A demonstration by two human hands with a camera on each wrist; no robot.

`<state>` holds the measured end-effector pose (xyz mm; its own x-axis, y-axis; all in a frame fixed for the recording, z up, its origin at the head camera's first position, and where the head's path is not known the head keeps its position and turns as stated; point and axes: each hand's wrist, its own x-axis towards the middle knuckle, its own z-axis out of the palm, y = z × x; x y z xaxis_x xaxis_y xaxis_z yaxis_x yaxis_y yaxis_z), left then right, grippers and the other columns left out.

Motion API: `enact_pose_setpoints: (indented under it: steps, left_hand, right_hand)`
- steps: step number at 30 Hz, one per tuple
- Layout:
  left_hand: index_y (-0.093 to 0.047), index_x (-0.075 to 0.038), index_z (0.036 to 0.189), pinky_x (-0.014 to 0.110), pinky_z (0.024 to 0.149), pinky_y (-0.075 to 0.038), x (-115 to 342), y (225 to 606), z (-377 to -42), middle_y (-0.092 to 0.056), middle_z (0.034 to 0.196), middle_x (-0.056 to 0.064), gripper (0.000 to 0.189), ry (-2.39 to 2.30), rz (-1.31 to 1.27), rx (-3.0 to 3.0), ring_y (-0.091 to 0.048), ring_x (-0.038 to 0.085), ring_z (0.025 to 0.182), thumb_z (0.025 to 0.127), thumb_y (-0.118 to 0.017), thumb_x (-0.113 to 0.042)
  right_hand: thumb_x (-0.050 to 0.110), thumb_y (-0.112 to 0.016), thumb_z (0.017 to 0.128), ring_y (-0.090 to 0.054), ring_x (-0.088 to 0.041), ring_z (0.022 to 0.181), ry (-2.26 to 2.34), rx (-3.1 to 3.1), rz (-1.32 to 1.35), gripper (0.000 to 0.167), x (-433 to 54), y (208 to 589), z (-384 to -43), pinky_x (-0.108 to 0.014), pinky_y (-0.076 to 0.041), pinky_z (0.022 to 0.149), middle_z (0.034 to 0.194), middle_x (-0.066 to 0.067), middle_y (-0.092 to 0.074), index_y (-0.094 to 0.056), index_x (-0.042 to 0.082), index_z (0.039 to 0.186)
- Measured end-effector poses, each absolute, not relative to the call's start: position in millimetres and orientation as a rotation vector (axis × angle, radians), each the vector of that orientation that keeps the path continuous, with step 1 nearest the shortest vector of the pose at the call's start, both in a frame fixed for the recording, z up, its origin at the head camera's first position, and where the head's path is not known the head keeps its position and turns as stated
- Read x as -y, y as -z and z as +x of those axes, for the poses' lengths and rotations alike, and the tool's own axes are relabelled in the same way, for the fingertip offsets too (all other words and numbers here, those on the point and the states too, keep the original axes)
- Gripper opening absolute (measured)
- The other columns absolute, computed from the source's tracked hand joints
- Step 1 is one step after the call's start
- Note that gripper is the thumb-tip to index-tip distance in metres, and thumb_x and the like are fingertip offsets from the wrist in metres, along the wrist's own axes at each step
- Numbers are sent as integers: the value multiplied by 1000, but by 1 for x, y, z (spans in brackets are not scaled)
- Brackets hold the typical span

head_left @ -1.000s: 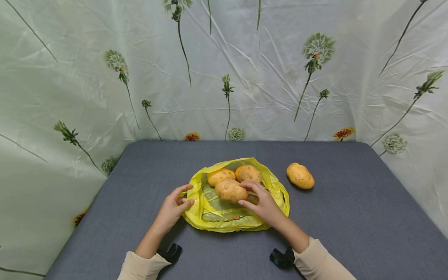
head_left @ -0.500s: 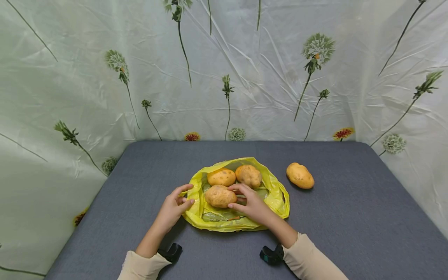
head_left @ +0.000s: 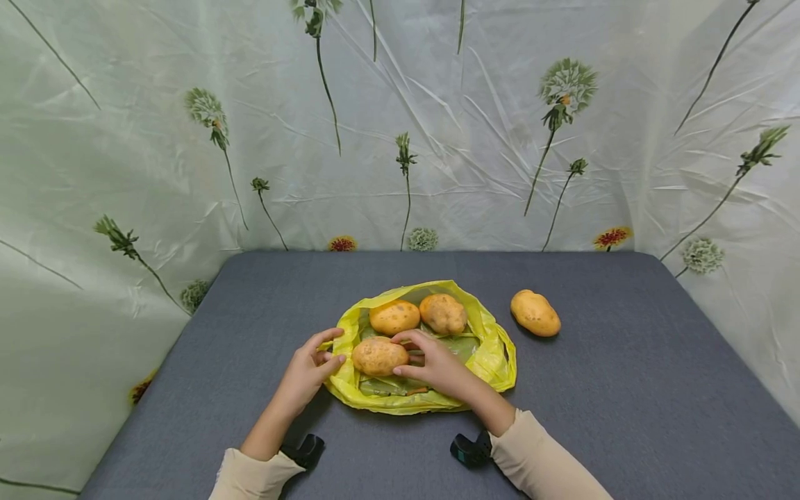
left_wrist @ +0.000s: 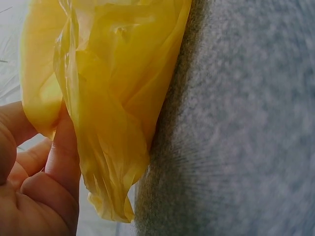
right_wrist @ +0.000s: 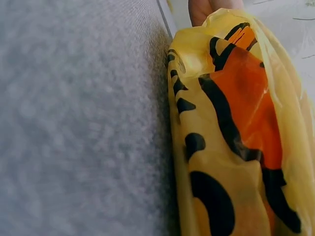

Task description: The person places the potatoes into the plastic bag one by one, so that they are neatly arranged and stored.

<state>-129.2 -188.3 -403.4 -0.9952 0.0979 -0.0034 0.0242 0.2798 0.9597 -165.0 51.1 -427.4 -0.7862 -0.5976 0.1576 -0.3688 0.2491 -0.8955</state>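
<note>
A yellow plastic bag lies on the table with its mouth spread wide. Inside, at the back, two potatoes sit side by side. My right hand grips a third potato by its right end, within the bag's mouth; whether it touches the bag's bottom I cannot tell. My left hand holds the bag's left edge, the plastic running between thumb and fingers in the left wrist view. In the right wrist view, the bag's printed outer side hides the right hand's grip.
Another potato lies on the grey table, to the right of the bag. Behind the table hangs a pale curtain printed with flowers. Black wrist devices sit below both hands near the sleeves.
My right hand has moved left and slightly towards me with the potato, away from the two at the back of the bag. The left hand keeps its place on the bag's edge.
</note>
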Motion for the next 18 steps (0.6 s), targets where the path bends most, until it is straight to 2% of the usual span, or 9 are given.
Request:
enact_pose_setpoints:
  steps: [5, 12, 18]
  left_hand:
    - [-45, 4, 126, 22, 50, -39, 188, 402, -128, -48, 114, 21, 43, -1849, 122, -2466, -51, 15, 66, 84, -58, 4]
    - [-45, 4, 126, 22, 50, -39, 188, 402, -128, -51, 107, 23, 44, -1858, 131, -2460, -52, 14, 65, 84, -58, 5]
    - [-44, 5, 126, 21, 50, -39, 188, 402, -128, -51, 105, 23, 44, -1862, 133, -2453, -53, 14, 66, 84, -58, 5]
  right_hand:
    - [15, -68, 80, -50, -21, 108, 1518, -2331, -919, 44, -52, 436, -171, -32, -42, 86, 120, -3, -48, -49, 11, 120]
    - [3, -67, 80, -47, -34, 109, 1541, -2309, -983, 44, -54, 407, -160, -45, -39, 89, 119, -18, -48, -47, -5, 118]
    - [4, -65, 81, -45, -38, 110, 1567, -2314, -1003, 44, -58, 393, -155, -46, -37, 90, 117, -22, -47, -46, -9, 119]
